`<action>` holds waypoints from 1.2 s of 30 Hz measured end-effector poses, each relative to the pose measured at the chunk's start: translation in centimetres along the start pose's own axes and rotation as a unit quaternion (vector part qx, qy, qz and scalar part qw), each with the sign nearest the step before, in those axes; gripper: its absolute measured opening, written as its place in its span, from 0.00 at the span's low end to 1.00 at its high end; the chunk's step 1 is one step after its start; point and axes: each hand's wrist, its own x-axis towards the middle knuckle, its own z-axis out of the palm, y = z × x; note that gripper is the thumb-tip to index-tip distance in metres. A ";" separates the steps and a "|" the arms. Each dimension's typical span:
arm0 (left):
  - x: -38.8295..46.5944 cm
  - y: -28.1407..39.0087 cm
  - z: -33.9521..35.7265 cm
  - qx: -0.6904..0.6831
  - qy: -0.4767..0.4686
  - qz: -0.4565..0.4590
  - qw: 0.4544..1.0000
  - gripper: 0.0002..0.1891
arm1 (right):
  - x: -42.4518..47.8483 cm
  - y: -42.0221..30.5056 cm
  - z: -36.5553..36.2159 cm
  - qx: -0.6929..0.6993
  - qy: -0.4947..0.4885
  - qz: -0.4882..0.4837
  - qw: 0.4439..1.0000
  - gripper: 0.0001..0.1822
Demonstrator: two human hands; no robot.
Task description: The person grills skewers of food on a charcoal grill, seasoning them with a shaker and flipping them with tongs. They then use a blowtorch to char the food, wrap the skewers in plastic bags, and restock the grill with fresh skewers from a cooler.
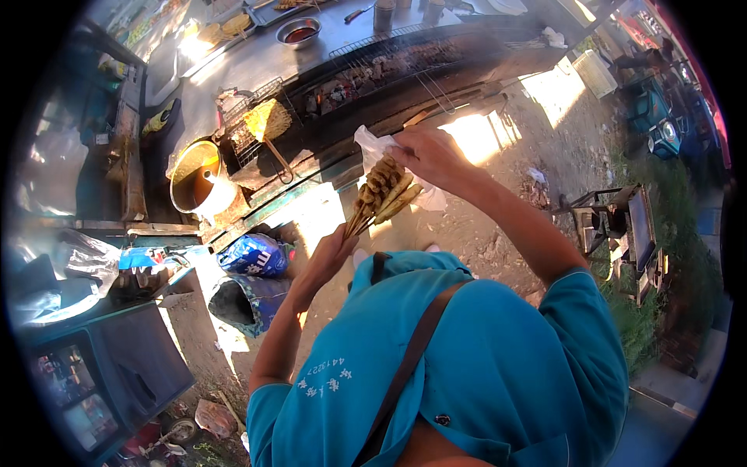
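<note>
A bundle of skewered food [382, 188] is held by its thin sticks in my left hand [334, 251], with the food pointing away from me. Beside its far end, my right hand [429, 153] grips a thin whitish plastic bag [372, 146]. Part of the bag hangs behind and to the right of the skewers. Whether the tips are inside the bag cannot be told. Beyond my hands, a long charcoal grill [373, 73] holds coals and wire grates. A yellowish brush or fan-like thing with a wooden handle [268, 121] lies over a wire rack at the grill's left end.
A pot of brown liquid [198, 178] stands left of the grill. A metal bowl of red sauce [299, 32] sits on the metal counter [245, 64]. Blue sacks [254, 255] rest on the ground at left. A metal-framed stand [621, 233] is at right.
</note>
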 end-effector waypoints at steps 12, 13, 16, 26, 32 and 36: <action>7.1 7.9 10.2 -0.327 0.016 0.010 0.945 0.13 | -13.4 0.0 -2.0 0.151 -0.006 -0.168 0.974 0.08; 7.2 9.0 10.2 -0.364 0.021 -0.049 0.930 0.10 | -14.0 1.4 -4.1 0.189 0.045 -0.172 0.966 0.08; 7.4 9.3 10.7 -0.465 0.006 -0.116 0.877 0.07 | -16.2 10.0 -9.5 0.295 0.119 0.085 0.944 0.10; 10.1 12.0 14.5 -0.487 -0.141 -0.080 0.858 0.24 | -18.6 22.0 -13.2 0.379 -0.082 0.166 0.907 0.31; 14.0 15.1 17.0 -0.498 -0.157 -0.054 0.851 0.22 | -21.6 24.0 -11.3 0.471 0.123 0.253 0.836 0.09; 17.9 16.1 18.1 -0.569 -0.086 -0.180 0.798 0.15 | -27.2 25.6 -12.9 0.724 0.276 0.239 0.585 0.07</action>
